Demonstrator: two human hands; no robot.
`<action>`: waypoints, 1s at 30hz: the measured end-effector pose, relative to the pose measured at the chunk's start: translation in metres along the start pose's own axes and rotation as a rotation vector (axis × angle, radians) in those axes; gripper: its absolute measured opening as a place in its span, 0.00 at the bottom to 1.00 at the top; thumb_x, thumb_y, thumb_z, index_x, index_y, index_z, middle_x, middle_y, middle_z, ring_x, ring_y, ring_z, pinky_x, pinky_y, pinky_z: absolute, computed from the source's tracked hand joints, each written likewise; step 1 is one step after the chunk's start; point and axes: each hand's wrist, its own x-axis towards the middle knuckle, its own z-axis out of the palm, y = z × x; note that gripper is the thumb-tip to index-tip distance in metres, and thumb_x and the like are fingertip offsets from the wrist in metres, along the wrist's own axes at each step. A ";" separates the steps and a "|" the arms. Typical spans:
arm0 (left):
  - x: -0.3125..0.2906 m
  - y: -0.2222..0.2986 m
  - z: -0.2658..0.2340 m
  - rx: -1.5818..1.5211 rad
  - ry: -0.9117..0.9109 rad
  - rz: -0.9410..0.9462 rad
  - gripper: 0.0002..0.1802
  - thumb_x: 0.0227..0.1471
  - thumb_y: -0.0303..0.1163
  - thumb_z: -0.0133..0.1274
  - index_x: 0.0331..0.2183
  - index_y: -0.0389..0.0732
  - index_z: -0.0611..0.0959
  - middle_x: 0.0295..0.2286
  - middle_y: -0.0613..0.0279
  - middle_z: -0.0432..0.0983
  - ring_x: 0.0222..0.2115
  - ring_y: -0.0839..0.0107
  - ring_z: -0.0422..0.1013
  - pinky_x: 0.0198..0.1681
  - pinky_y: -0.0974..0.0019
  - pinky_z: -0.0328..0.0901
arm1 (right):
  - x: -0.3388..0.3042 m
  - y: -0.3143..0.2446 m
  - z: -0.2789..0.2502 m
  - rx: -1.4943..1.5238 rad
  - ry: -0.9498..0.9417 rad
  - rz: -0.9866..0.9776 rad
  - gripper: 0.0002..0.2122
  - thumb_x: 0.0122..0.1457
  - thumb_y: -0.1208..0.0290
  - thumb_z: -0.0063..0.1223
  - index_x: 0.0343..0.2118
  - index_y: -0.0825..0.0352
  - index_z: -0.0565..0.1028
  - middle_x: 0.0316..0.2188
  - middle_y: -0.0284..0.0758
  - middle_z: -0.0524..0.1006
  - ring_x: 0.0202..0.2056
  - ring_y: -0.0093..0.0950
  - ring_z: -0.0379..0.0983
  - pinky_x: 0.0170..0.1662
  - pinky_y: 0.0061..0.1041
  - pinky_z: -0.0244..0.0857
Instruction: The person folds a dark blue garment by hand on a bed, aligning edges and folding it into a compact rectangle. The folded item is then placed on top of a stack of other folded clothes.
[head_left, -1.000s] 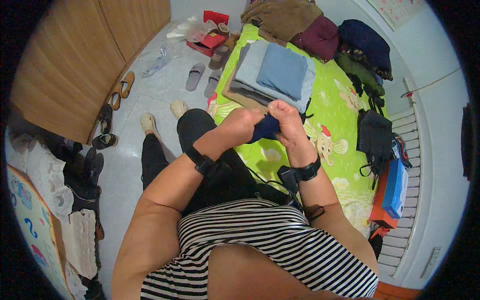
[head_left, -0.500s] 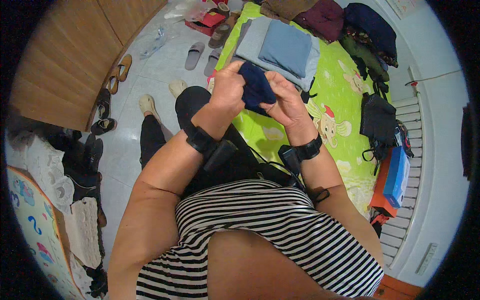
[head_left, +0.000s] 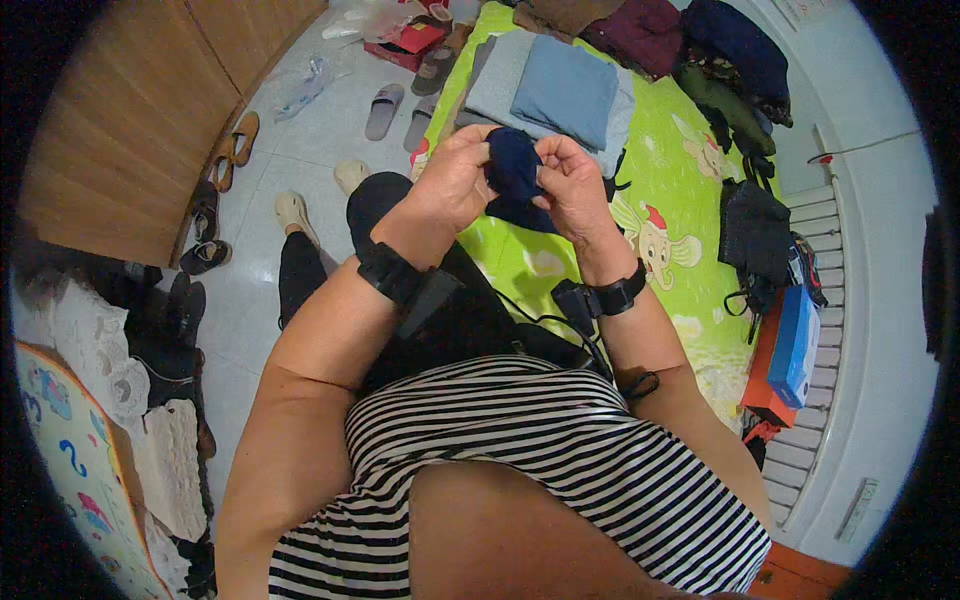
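Both hands grip a small piece of dark navy cloth (head_left: 513,165) in front of me, over the edge of the bed. My left hand (head_left: 452,183) is closed on its left side, and my right hand (head_left: 577,192) pinches its right side between thumb and fingers. More navy fabric hangs below the held part. The cloth's exact kind does not show. Just beyond my hands, a blue-grey folded garment (head_left: 566,90) lies on top of a stack of lighter grey folded clothes (head_left: 495,80).
A green patterned bed cover (head_left: 690,310) spreads to the right. Dark folded clothes (head_left: 740,60) and a black bag (head_left: 752,230) lie along its far side, near a blue box (head_left: 793,345) and a radiator (head_left: 815,400). Slippers (head_left: 383,110) and a red box (head_left: 405,45) are on the floor.
My right fingers have shifted their hold along the cloth, which now looks rounder and more bunched between my hands. My left hand has turned slightly.
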 end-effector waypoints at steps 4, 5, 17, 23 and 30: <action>-0.005 0.003 0.000 -0.008 -0.059 -0.113 0.06 0.52 0.23 0.43 0.34 0.36 0.73 0.30 0.61 0.73 0.30 0.71 0.72 0.35 0.66 0.69 | -0.002 0.007 -0.005 -0.019 0.012 -0.014 0.07 0.51 0.81 0.48 0.32 0.63 0.68 0.23 0.24 0.69 0.20 0.12 0.63 0.19 0.10 0.55; -0.004 0.004 0.000 0.004 -0.068 -0.139 0.07 0.52 0.25 0.42 0.35 0.37 0.72 0.30 0.61 0.72 0.30 0.71 0.72 0.34 0.65 0.69 | -0.001 0.008 -0.007 -0.013 0.043 0.009 0.07 0.51 0.81 0.48 0.32 0.63 0.68 0.23 0.25 0.69 0.20 0.12 0.63 0.19 0.10 0.55; 0.001 -0.007 -0.003 0.716 0.393 0.183 0.09 0.51 0.22 0.46 0.37 0.34 0.74 0.29 0.61 0.75 0.27 0.75 0.71 0.31 0.73 0.67 | -0.007 0.017 -0.015 -0.089 0.080 0.036 0.13 0.59 0.60 0.45 0.35 0.67 0.71 0.27 0.28 0.72 0.28 0.17 0.68 0.28 0.17 0.66; -0.002 -0.016 0.006 0.913 0.140 0.312 0.12 0.46 0.22 0.52 0.37 0.34 0.74 0.29 0.63 0.74 0.28 0.77 0.69 0.31 0.75 0.64 | -0.011 0.016 -0.009 -0.226 0.111 0.047 0.16 0.48 0.69 0.58 0.39 0.67 0.70 0.28 0.30 0.74 0.25 0.18 0.70 0.24 0.17 0.67; -0.006 -0.008 0.019 1.205 0.200 0.288 0.13 0.39 0.28 0.60 0.30 0.31 0.78 0.23 0.64 0.74 0.25 0.79 0.68 0.29 0.74 0.65 | -0.007 0.019 -0.017 -0.182 0.226 -0.048 0.15 0.44 0.77 0.59 0.37 0.70 0.72 0.28 0.31 0.75 0.27 0.19 0.70 0.29 0.21 0.67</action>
